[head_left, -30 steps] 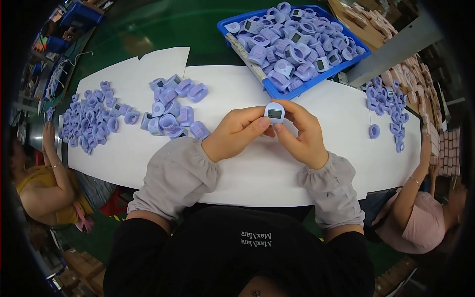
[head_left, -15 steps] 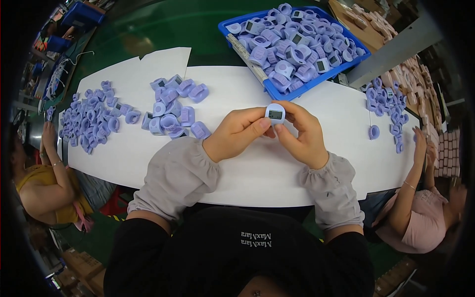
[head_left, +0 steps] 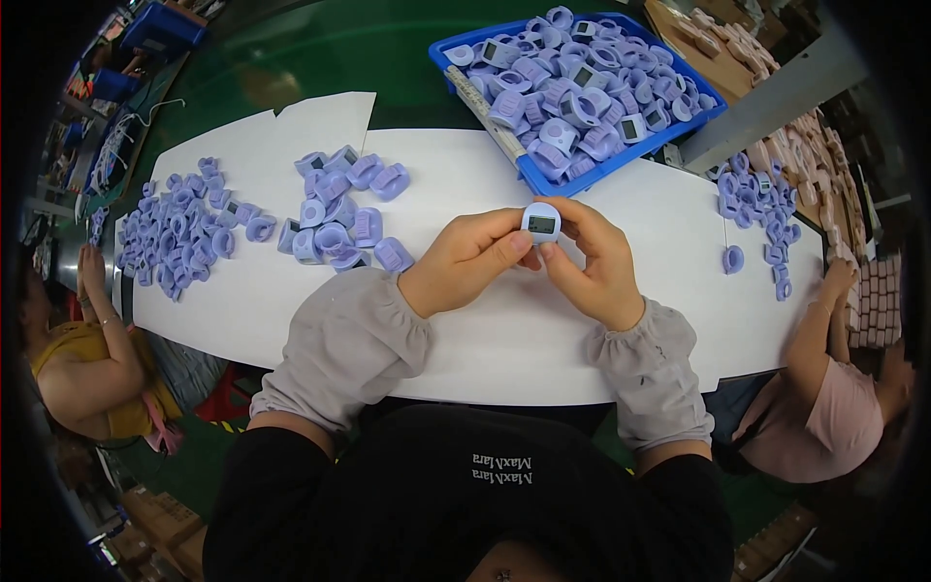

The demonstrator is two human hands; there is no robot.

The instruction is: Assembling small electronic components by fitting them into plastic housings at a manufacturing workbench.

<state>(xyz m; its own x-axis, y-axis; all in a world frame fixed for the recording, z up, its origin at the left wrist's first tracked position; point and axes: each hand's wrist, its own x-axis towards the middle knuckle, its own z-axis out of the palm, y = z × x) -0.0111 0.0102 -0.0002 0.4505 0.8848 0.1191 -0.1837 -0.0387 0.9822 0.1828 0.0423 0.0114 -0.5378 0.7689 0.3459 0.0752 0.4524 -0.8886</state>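
A small lilac gadget (head_left: 541, 222) with a rounded top and a grey display is held up over the white table, its screen facing me. My left hand (head_left: 477, 254) pinches its left side between thumb and fingers. From the other side, the thumb and fingers of my right hand (head_left: 593, 264) close on it too. Its back is hidden by my fingers. Left of my left hand lies a loose group of similar lilac gadgets (head_left: 339, 210), some with displays up, others showing ring-like openings.
Beyond my hands, a blue tray (head_left: 525, 167) is heaped with lilac gadgets. A larger pile (head_left: 179, 233) lies far left, another group (head_left: 766, 209) at right. A grey post (head_left: 776, 92) stands beside the tray. Co-workers sit at both ends, near stacked pinkish pieces (head_left: 873, 301) on the right.
My hands and the lilac gadget have barely moved. At right, the co-worker has leaned and shifted an arm toward the pinkish pieces, away from the table.
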